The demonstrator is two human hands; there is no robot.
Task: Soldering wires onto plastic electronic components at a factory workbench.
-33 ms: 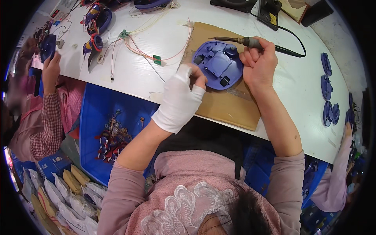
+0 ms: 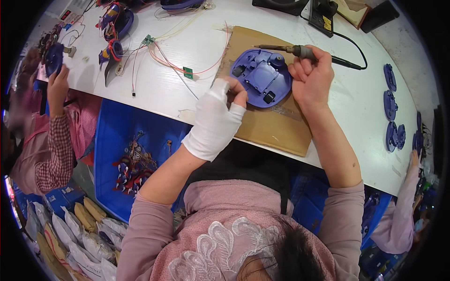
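A purple plastic shell (image 2: 265,77) with moulded posts and two black parts lies on a brown cardboard sheet (image 2: 276,133). My right hand (image 2: 313,82) is closed around the handle of a soldering iron (image 2: 297,50). The iron's tip points left, over the shell's far edge. At the shell's near-left rim is my left hand (image 2: 213,119), in a white glove that leaves the fingertips bare. Its fingers are curled together, and what they pinch, if anything, is hidden. Left of that hand, thin wires run between a small green circuit board (image 2: 188,72) and another board (image 2: 148,40).
Several purple parts (image 2: 390,104) line the table's right side. A black iron stand (image 2: 323,16) is at the back, its cable trailing right. Wired assemblies (image 2: 112,51) sit at the back left. Below hangs a blue bin (image 2: 110,154). Co-workers' arms (image 2: 58,140) show at both sides.
My right hand and the soldering iron have shifted very slightly to the right. The co-worker's hand at the left has moved a little. My left hand and the shell look unchanged.
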